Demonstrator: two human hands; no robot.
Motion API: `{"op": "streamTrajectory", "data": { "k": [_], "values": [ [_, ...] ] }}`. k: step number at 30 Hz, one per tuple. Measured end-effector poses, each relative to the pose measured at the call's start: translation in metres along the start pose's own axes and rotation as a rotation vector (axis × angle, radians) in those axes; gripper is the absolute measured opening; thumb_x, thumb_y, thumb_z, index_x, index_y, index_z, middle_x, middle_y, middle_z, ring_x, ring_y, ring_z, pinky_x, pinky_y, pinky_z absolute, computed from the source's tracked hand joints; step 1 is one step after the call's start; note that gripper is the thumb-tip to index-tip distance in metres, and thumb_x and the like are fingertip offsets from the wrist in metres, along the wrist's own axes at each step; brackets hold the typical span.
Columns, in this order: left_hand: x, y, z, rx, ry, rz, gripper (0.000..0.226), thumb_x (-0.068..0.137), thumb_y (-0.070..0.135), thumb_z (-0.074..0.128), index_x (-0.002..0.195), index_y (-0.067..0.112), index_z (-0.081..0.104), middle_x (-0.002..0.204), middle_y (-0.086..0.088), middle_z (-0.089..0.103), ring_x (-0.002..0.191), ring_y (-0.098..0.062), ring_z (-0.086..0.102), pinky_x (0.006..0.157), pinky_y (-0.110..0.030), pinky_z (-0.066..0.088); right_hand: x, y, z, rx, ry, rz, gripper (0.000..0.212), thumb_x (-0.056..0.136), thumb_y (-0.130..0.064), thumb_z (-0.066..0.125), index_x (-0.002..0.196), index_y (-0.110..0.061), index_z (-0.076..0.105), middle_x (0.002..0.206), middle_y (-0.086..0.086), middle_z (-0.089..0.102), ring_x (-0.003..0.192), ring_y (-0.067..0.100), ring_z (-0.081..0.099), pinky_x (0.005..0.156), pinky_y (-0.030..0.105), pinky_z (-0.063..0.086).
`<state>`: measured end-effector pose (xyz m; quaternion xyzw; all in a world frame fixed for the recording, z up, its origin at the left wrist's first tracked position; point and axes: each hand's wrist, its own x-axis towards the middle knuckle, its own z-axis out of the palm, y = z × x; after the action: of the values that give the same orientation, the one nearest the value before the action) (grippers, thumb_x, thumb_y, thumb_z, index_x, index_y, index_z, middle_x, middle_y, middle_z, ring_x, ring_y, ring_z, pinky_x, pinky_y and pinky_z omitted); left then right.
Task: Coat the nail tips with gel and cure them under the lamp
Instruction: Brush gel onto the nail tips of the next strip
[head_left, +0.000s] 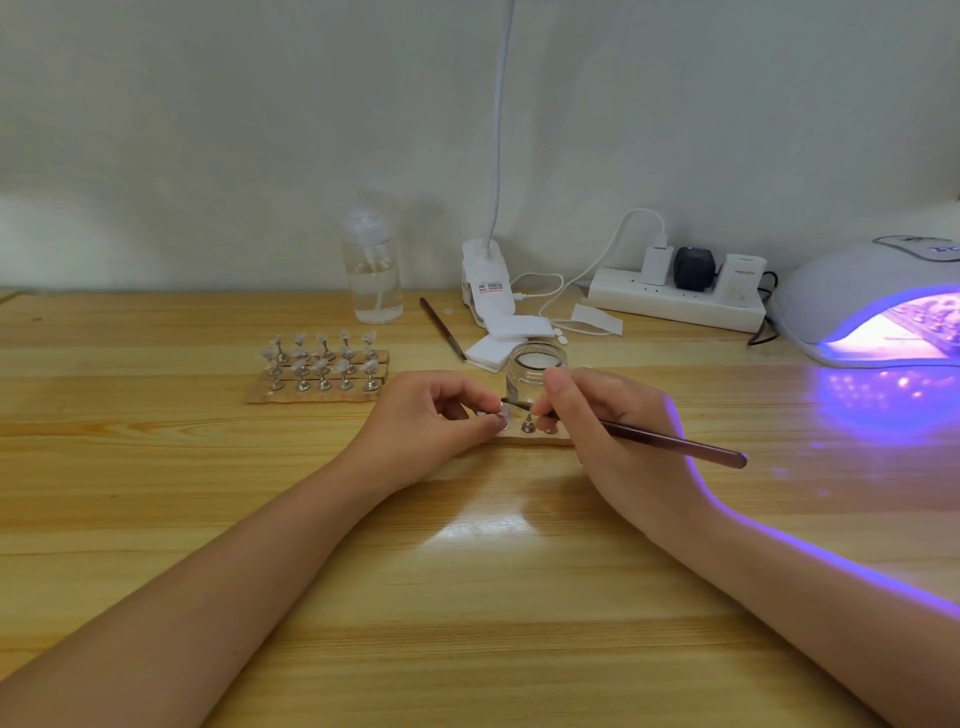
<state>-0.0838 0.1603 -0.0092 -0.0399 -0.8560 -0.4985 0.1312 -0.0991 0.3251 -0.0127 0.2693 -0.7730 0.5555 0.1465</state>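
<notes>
Two hands worked at mid-table over a small wooden strip (535, 440). Left hand (436, 415): fingers curled, pinching a clear nail tip (501, 414) on its metal stand. Right hand (608, 421): gripping a brown gel brush (675, 444), bristles at that tip. Glass jar (535, 366) just behind. Rack of mounted nail tips (322, 364) at left. Curing lamp (878, 306), lit violet, far right.
</notes>
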Motion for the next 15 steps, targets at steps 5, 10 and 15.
{"op": "streamTrajectory", "data": {
  "k": [5,10,15],
  "values": [
    [0.0008,-0.0002,0.0000,-0.017,0.014,-0.016,0.017,0.073,0.013,0.075,0.068,0.026,0.067,0.041,0.015,0.049,0.041,0.004,0.042,0.043,-0.005,0.031,-0.0021,-0.0006,-0.0016,0.063,-0.031,-0.048,0.039,0.085,-0.038,0.045,0.065,-0.013,0.067,0.060,-0.003,0.064,0.053,-0.004,0.057,0.056,0.006,0.039],
    [0.0006,-0.0007,-0.0003,-0.023,0.000,-0.022,0.013,0.073,0.014,0.075,0.069,0.025,0.068,0.044,0.012,0.051,0.041,0.003,0.042,0.043,-0.005,0.030,-0.0034,-0.0010,-0.0019,0.122,-0.059,-0.059,0.041,0.087,-0.034,0.047,0.062,-0.008,0.067,0.054,-0.003,0.062,0.049,-0.003,0.055,0.054,0.005,0.036],
    [0.0018,-0.0024,-0.0004,-0.020,-0.009,-0.008,0.017,0.071,0.017,0.077,0.065,0.029,0.067,0.047,0.012,0.054,0.044,0.003,0.043,0.047,-0.006,0.033,-0.0014,-0.0003,-0.0023,0.153,0.003,-0.068,0.036,0.093,-0.026,0.046,0.063,-0.018,0.062,0.055,-0.007,0.059,0.047,-0.003,0.053,0.051,0.005,0.036]
  ]
}}
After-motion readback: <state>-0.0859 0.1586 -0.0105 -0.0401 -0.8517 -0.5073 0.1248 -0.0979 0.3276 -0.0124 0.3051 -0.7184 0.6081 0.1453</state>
